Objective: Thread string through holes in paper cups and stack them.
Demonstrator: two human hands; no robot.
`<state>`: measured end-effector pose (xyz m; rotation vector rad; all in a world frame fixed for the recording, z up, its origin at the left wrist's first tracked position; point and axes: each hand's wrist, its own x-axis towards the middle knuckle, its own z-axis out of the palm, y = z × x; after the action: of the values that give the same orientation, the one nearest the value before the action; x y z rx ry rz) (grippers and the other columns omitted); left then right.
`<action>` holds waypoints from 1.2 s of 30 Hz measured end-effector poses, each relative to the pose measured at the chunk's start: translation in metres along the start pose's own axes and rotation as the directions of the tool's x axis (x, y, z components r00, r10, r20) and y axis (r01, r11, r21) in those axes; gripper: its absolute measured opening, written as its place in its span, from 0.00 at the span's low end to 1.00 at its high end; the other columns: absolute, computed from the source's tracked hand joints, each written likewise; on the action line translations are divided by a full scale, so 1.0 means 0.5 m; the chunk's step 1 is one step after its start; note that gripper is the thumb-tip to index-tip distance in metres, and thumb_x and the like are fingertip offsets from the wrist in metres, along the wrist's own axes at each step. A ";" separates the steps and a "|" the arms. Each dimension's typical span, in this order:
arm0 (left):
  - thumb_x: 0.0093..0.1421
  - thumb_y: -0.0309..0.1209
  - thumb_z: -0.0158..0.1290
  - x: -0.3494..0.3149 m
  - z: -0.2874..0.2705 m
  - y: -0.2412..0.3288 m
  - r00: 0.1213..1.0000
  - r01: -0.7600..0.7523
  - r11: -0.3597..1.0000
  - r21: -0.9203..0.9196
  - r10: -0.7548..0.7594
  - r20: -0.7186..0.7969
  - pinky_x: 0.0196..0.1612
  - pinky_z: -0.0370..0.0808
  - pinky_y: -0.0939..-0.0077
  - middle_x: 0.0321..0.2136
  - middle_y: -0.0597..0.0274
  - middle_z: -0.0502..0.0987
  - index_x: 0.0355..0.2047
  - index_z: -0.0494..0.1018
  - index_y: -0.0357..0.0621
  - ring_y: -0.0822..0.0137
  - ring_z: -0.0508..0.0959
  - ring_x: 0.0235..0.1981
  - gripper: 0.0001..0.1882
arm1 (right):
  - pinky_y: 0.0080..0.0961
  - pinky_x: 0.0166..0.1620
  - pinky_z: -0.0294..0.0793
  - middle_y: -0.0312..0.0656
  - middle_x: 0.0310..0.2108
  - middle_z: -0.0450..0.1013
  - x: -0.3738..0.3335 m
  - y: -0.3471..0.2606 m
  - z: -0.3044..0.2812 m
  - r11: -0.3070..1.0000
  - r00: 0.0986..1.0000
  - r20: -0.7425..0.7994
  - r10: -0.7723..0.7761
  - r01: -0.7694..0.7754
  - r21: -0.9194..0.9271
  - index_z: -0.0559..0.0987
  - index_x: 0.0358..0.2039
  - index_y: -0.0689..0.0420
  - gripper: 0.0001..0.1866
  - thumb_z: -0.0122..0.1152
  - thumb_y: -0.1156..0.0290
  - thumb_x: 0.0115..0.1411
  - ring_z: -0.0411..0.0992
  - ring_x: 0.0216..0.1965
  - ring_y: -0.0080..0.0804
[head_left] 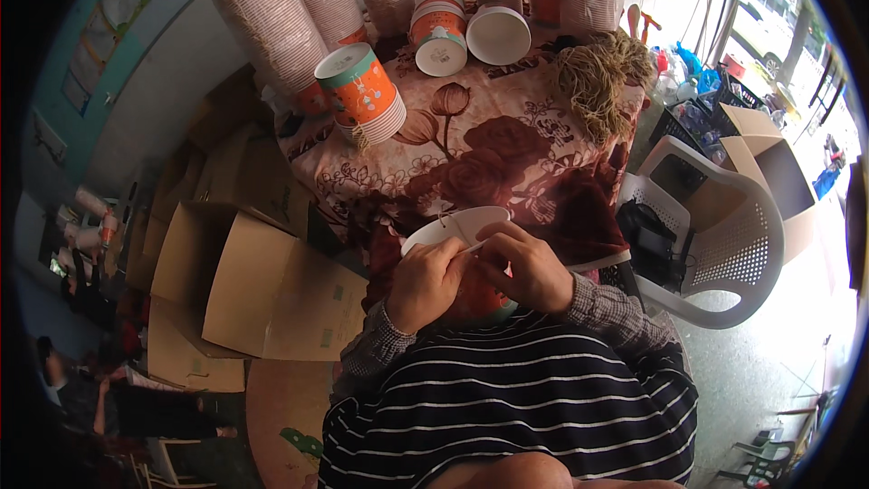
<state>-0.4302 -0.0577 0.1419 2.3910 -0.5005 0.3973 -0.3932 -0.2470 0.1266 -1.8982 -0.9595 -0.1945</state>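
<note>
In front of my body is a paper bucket (434, 232) with a white inside and an orange and green outside, its opening facing away from me. A thin cord (444, 217) shows at its rim. My left hand (425, 281) is closed at the near side of the rim, pinching the cord. My right hand (529, 270) meets it there, thumb and fingers pressed together on the same cord. The fingers hide the cord's ends and part of the bucket. A tangled bundle of tan cords (602, 77) lies at the table's far right.
A flower-patterned cloth covers the table (453, 149). On it stand a stack of orange paper buckets (362, 95), two more lying groups (498, 34) and tall wrapped stacks (267, 14). Open cardboard boxes (281, 285) sit left; a white plastic chair (760, 226) holding a black bag (647, 240) stands right.
</note>
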 end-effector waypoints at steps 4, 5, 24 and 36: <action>0.58 0.27 0.52 0.004 0.002 0.001 0.999 0.025 0.999 -0.039 -0.025 -0.021 0.32 0.72 0.60 0.25 0.50 0.76 0.32 0.71 0.38 0.48 0.77 0.29 0.05 | 0.31 0.31 0.76 0.45 0.43 0.70 0.002 0.009 -0.033 0.967 0.996 0.059 -0.060 0.072 -0.243 0.72 0.35 0.60 0.09 0.58 0.75 0.53 0.75 0.33 0.42; 0.58 0.27 0.53 0.006 0.002 0.000 0.999 0.050 0.996 -0.080 -0.051 -0.010 0.32 0.72 0.63 0.26 0.48 0.76 0.33 0.71 0.36 0.49 0.77 0.30 0.06 | 0.34 0.30 0.75 0.45 0.43 0.70 0.006 0.010 -0.041 0.929 0.996 0.049 -0.074 0.087 -0.360 0.71 0.34 0.59 0.07 0.56 0.74 0.54 0.74 0.33 0.44; 0.64 0.31 0.49 0.052 0.071 -0.105 0.965 0.027 0.907 -0.421 -0.133 -0.225 0.34 0.70 0.77 0.26 0.59 0.73 0.34 0.69 0.36 0.71 0.73 0.29 0.08 | 0.19 0.27 0.72 0.38 0.22 0.73 0.090 0.088 0.020 0.923 0.969 0.153 0.195 -0.234 0.305 0.76 0.36 0.62 0.08 0.58 0.74 0.56 0.71 0.22 0.19; 0.59 0.25 0.55 0.053 0.071 -0.109 0.969 0.148 0.776 -0.612 -0.238 -0.066 0.35 0.74 0.81 0.30 0.59 0.75 0.39 0.68 0.36 0.72 0.78 0.37 0.10 | 0.16 0.21 0.71 0.36 0.20 0.72 0.113 0.089 0.045 0.760 0.895 0.100 0.436 -0.425 0.492 0.75 0.32 0.62 0.06 0.56 0.73 0.58 0.72 0.19 0.20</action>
<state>-0.3772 -0.0487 0.0970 1.7493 -0.2550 0.2572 -0.3302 -0.2085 0.1128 -1.5613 -0.4640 0.2926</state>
